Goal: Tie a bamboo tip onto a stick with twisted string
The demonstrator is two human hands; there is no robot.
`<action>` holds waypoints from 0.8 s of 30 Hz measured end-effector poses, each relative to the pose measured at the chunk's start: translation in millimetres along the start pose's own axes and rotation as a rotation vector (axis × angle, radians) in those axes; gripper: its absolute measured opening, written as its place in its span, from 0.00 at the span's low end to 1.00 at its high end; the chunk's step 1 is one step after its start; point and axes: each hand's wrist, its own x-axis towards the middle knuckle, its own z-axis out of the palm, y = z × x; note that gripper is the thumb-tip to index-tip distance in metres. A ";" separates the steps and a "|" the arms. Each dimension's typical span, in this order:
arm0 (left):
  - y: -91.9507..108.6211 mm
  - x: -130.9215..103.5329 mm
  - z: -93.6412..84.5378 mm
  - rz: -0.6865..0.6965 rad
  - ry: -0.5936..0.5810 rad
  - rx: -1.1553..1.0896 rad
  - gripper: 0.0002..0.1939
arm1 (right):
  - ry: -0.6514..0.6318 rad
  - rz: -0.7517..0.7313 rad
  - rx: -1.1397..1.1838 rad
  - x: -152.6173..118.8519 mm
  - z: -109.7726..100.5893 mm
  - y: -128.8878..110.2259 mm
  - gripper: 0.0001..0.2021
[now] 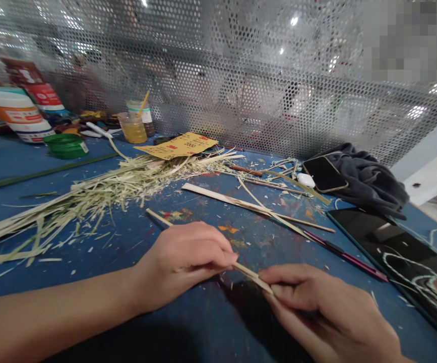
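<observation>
A thin pale strip, perhaps bamboo, (245, 271) runs between my two hands, low over the blue table (203, 327). My left hand (193, 257) is closed round it, and its far end sticks out past the knuckles to the upper left. With thumb and fingers pinched, my right hand (316, 302) grips the strip's other end, where the strip looks split or doubled. Beyond the hands lies a wider flat pale strip (218, 195). A purple slim tool (347, 258) rests to its right, at the end of a long thin strip.
A heap of pale shavings (127, 181) lies at left, with yellow sandpaper (182, 146) on top. Paint tubs (17, 113), a green lid (67, 145) and a cup (133, 128) stand behind. At right are a phone (324, 174), dark cloth (365, 176) and a tablet (384, 237). Perforated metal (222, 75) closes the back.
</observation>
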 end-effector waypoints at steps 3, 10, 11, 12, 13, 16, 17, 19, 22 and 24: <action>1.7 0.5 -0.2 0.013 0.003 0.007 0.05 | 0.007 -0.003 0.007 0.1 0.2 -0.3 0.10; 7.1 3.9 -1.6 0.050 0.012 0.044 0.04 | 0.029 -0.038 0.027 -2.1 0.9 1.2 0.11; 7.6 4.5 -1.8 0.050 0.009 0.047 0.04 | 0.012 -0.029 0.021 -2.0 1.3 1.4 0.11; 8.0 5.0 -1.8 0.052 0.008 0.051 0.04 | -0.003 -0.018 0.013 -1.5 1.9 1.7 0.11; 8.3 5.4 -1.8 0.058 0.009 0.059 0.04 | -0.002 -0.007 0.007 -0.6 2.9 2.0 0.11; 8.1 5.7 -1.0 0.078 0.024 0.111 0.06 | 0.071 0.028 0.007 3.4 7.7 3.5 0.11; 7.6 5.6 -0.8 0.083 0.032 0.132 0.06 | 0.091 0.044 0.009 4.4 9.5 4.3 0.12; 5.8 5.6 -0.9 0.081 0.057 0.172 0.06 | 0.095 0.093 0.006 5.3 12.9 6.5 0.16; -0.7 7.1 -4.4 0.064 0.080 0.236 0.05 | 0.052 0.212 0.004 3.7 16.5 11.5 0.16; -8.4 9.0 -9.6 0.064 0.065 0.305 0.06 | 0.036 0.314 0.018 2.9 17.7 16.0 0.14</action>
